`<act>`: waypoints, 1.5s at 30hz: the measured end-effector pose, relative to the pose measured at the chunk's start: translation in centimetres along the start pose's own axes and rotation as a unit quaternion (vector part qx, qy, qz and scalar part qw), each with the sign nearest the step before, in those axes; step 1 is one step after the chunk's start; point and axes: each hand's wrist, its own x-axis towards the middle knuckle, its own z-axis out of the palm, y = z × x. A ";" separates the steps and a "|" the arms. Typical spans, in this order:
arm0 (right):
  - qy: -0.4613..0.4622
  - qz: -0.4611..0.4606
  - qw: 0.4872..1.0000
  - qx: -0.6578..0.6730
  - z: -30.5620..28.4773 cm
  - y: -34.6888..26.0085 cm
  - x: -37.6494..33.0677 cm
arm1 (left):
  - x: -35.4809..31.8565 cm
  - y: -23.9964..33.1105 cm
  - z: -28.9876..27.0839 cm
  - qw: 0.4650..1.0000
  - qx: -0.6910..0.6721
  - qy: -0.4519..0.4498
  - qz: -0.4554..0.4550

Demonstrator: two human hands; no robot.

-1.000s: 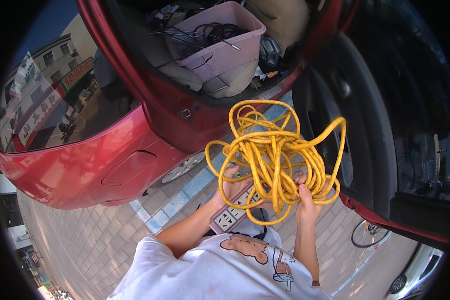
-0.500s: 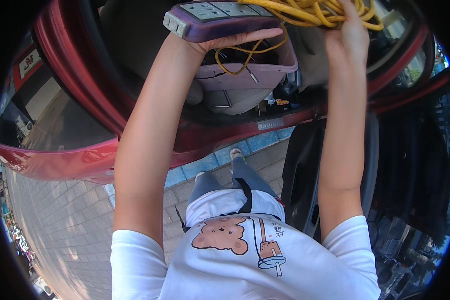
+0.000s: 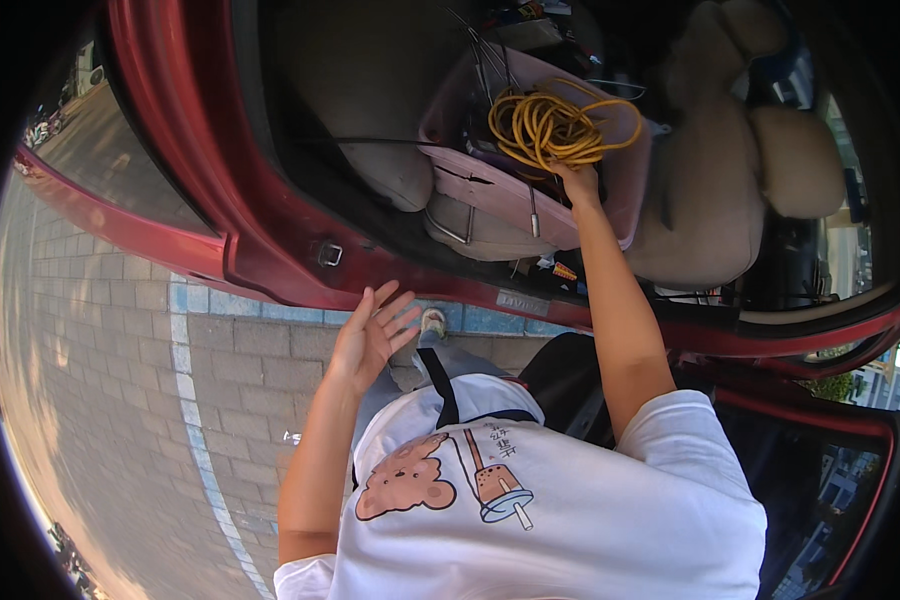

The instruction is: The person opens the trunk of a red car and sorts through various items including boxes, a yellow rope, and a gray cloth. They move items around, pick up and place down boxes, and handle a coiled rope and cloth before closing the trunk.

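Note:
A coiled yellow cable (image 3: pixel 555 125) lies in the top of a pink plastic bin (image 3: pixel 530 205) inside the car. My right hand (image 3: pixel 577 184) reaches over the bin's near side and is closed on the near edge of the coil. Its fingertips are partly hidden by the loops. My left hand (image 3: pixel 372 335) hangs in the air outside the door sill, fingers spread and holding nothing. The purple power strip cannot be made out clearly; the coil and the bin wall cover much of what lies inside. Thin metal rods (image 3: pixel 485 60) stick up from the bin's far left.
The bin stands between beige car seats (image 3: pixel 705 200). A red door sill (image 3: pixel 370 285) with a metal latch (image 3: pixel 329 254) runs in front of me. Small loose items (image 3: pixel 564 270) lie by the sill. Grey paving (image 3: pixel 240 385) is underfoot, and a dark door panel stands at right.
The coil has gone down into the bin with my right hand on it. My left hand has let go of the power strip and drawn back toward me. My view has shifted.

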 end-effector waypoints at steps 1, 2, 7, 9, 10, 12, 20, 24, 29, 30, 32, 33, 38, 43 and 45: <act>0.000 0.010 1.000 0.001 0.3 -0.2 -0.7 | -2.9 -0.7 -3.3 0.999 -0.003 0.042 0.011; -0.007 0.018 1.000 0.001 1.3 -0.6 -1.9 | -6.5 -1.6 -6.9 0.995 -0.011 0.100 0.019; 0.081 0.113 0.953 0.271 2.2 2.2 -7.6 | -23.9 -8.0 -20.3 0.928 -0.104 0.346 0.087; 0.078 0.119 0.934 0.328 3.5 3.1 -11.3 | -30.3 -7.2 -25.3 0.910 -0.094 0.397 0.068; 0.059 0.108 0.935 0.333 3.3 4.8 -12.4 | -33.5 -6.8 -28.3 0.912 -0.095 0.392 0.076; -0.010 0.130 0.982 0.135 2.6 6.4 -14.9 | -39.5 -5.5 -33.0 0.928 -0.043 0.363 0.067; -0.247 0.136 0.904 -0.321 42.9 4.5 -40.9 | -58.9 9.4 -54.0 0.891 -0.032 0.409 0.192; -0.390 0.128 0.825 -0.389 59.4 0.0 -48.7 | -60.0 27.0 -60.6 0.899 -0.028 0.353 0.256; -0.510 0.101 0.694 -0.498 74.9 -4.2 -47.4 | -55.5 50.9 -68.4 0.899 0.048 0.273 0.338; -0.530 0.085 0.666 -0.518 78.3 -5.5 -46.1 | -53.6 56.0 -69.6 0.903 0.072 0.256 0.338; -0.555 0.055 0.616 -0.555 84.9 -8.1 -43.3 | -49.4 65.3 -72.2 0.908 0.116 0.220 0.337; -0.576 0.043 0.591 -0.562 88.7 -9.1 -42.7 | -48.7 69.1 -74.0 0.906 0.163 0.229 0.317; -0.600 0.013 0.587 -0.543 106.3 -18.1 -37.9 | -46.9 83.3 -86.6 0.698 0.529 0.426 0.228; -0.606 0.014 0.654 -0.452 122.8 -26.4 -34.9 | -54.2 89.7 -102.3 0.748 0.481 0.450 -0.084; -0.583 0.037 0.683 -0.440 128.9 -30.9 -32.9 | -52.9 97.6 -109.1 0.737 0.489 0.403 -0.235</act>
